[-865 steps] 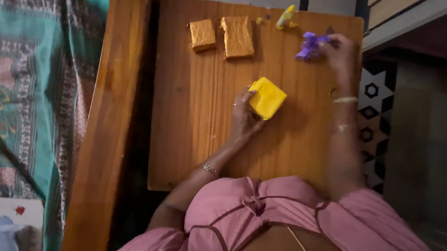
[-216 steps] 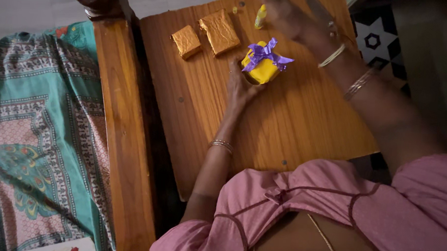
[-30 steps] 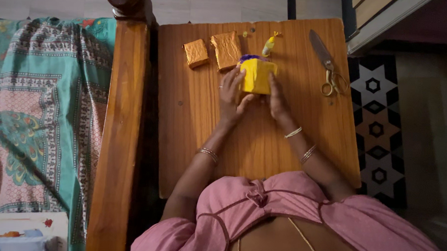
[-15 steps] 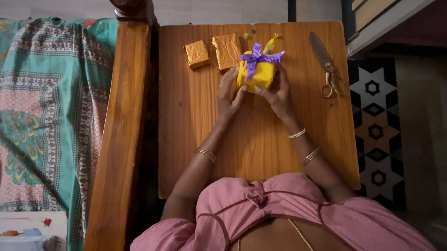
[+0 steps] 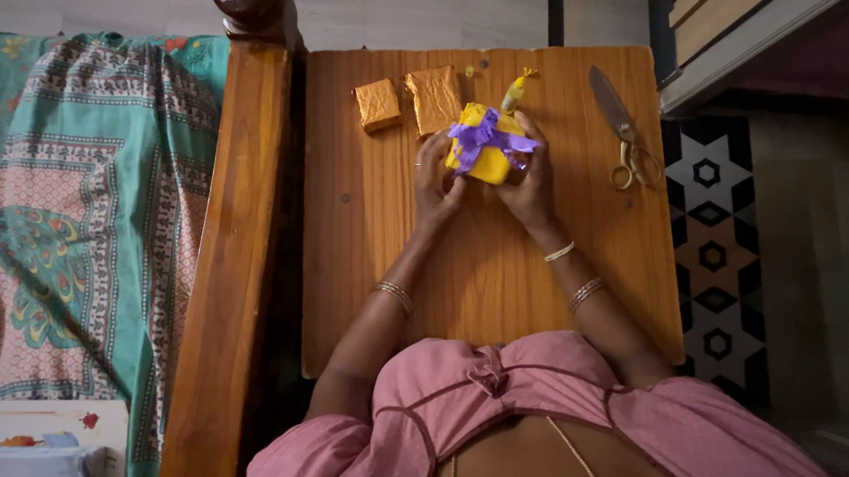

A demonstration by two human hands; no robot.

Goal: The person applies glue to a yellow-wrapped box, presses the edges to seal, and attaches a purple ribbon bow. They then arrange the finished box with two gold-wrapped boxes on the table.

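Both hands clasp a yellow wrapped box on the wooden bench.

A patterned teal bedspread (image 5: 77,217) lies left; two gold foil-wrapped packets (image 5: 411,99) sit just beside the left hand (image 5: 438,178), whose fingers, like the right hand's (image 5: 530,181), grip the small yellow wrapped box with purple ribbon bow (image 5: 484,142) on the wooden bench (image 5: 367,265); brass-handled scissors (image 5: 621,128) lie right, clear.

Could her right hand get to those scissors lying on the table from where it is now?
Probably yes. The right hand is on the yellow gift box, and the scissors lie just to its right on bare wooden table, nothing between.
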